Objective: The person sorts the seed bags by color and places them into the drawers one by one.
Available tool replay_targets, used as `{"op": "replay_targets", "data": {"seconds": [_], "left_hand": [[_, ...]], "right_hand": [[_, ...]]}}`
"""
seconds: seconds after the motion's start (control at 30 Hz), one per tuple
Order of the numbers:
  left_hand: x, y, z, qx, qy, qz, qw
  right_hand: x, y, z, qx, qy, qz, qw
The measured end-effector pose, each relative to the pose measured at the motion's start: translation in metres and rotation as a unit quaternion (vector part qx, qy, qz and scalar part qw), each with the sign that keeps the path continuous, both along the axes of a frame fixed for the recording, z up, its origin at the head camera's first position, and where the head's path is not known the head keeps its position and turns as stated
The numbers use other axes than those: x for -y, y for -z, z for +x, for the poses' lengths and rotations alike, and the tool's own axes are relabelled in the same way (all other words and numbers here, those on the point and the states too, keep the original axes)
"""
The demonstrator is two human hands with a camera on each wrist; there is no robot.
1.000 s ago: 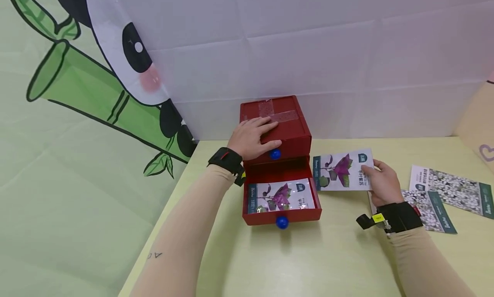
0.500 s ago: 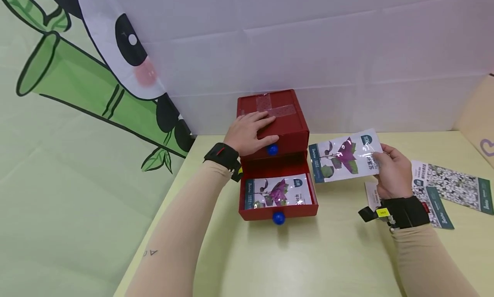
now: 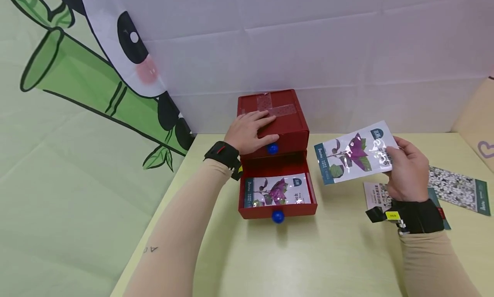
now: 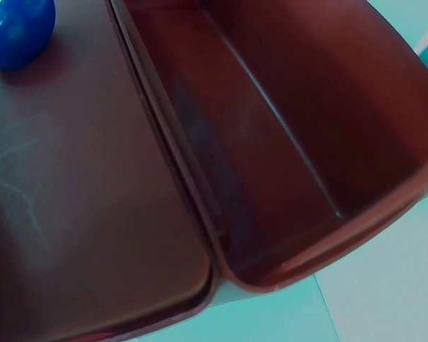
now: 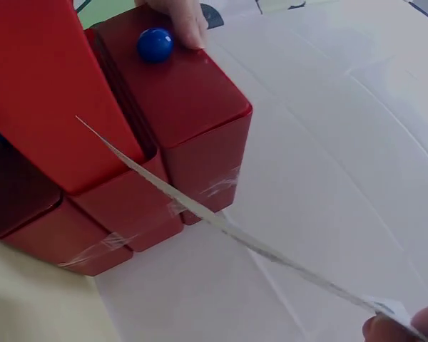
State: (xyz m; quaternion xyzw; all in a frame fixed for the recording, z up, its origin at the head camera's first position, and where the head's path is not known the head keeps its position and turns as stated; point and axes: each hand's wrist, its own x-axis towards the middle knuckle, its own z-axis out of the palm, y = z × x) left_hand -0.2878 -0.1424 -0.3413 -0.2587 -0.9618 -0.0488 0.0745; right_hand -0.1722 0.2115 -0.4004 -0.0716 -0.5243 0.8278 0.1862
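Note:
My left hand (image 3: 248,134) rests flat on top of a small red drawer box (image 3: 287,138), fingers spread, thumb near the upper blue knob (image 3: 272,148). Below, the open drawer (image 3: 277,211) holds a seed packet (image 3: 278,190) printed with purple leaves. To the right of the box, my right hand (image 3: 409,170) pinches a matching seed packet (image 3: 353,153) by its right end, tilted and above the table. The right wrist view catches that packet edge-on, with fingertips (image 5: 385,329) at its lower end. The left wrist view shows dark red drawer walls and a knob; no fingers appear there.
White-flower packets (image 3: 459,187) lie on the pale table (image 3: 328,254) at the right, partly hidden behind my right hand and wrist. Behind the box hangs a white cloth backdrop (image 3: 308,52). A lower knob (image 3: 278,216) sticks out from the drawer front.
My right hand has moved right, away from the drawer, and the packet in it has tilted with its right end up. My left hand stays on the box.

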Motion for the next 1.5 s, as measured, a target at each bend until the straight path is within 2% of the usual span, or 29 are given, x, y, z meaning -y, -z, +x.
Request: {"op": "replay_targets", "data": {"seconds": [0.33,0.57,0.73,0.93,1.07,1.27,1.4,1.5], "left_hand": [[0.000,0.000,-0.001,0.004,-0.001,0.004,1.0000],[-0.003,0.000,-0.004,0.002,0.001,0.003,1.0000],[-0.006,0.001,-0.007,0.001,0.000,0.006,1.0000],[-0.007,0.000,-0.010,-0.001,-0.007,0.007,1.0000],[-0.010,0.001,-0.012,-0.002,-0.009,0.005,0.9999],[-0.017,0.004,-0.015,-0.005,-0.016,0.000,0.9999],[-0.023,0.005,-0.016,0.000,-0.021,0.000,0.9998],[-0.027,0.007,-0.021,0.001,-0.028,-0.001,0.9996]], "right_hand": [[-0.002,-0.020,0.015,-0.055,-0.055,-0.005,0.9969],[-0.001,-0.032,0.024,-0.065,-0.063,0.031,0.9954],[0.001,-0.035,0.029,-0.084,-0.089,0.044,0.9916],[0.003,-0.036,0.025,-0.110,-0.120,0.057,0.9849],[0.004,-0.034,0.022,-0.104,-0.133,0.065,0.9834],[0.005,-0.025,0.014,-0.083,-0.140,0.114,0.9801],[0.006,-0.018,0.009,-0.079,-0.152,0.123,0.9775],[0.004,-0.012,-0.002,-0.082,-0.167,0.128,0.9742]]}}
